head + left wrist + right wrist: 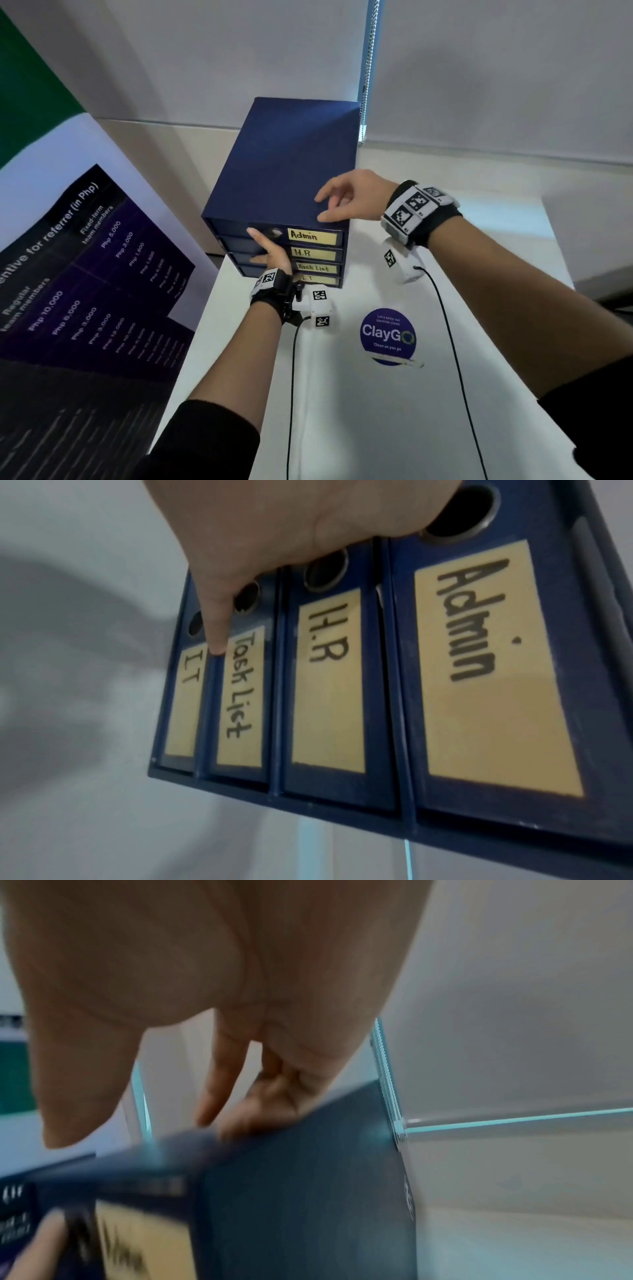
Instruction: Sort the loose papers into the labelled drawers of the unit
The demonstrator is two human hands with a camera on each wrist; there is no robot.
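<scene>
A dark blue drawer unit [274,171] stands at the back of the white table [376,428]. Its drawer fronts carry yellow labels: Admin [311,235], H.R [313,253], Task List [317,268] and I.T [315,280]. All drawers look pushed in. My left hand [265,248] lies flat against the drawer fronts with straight fingers; in the left wrist view one finger [215,642] touches the strip between I.T and Task List. My right hand [334,205] rests its spread fingertips [253,1118] on the unit's top front edge. No loose papers are in view.
A round blue ClayGo sticker [388,335] sits on the table in front of the unit. A large dark poster [85,274] leans at the left. A blind's bead chain [368,68] hangs behind the unit. Black cables [448,335] trail from both wrist cameras.
</scene>
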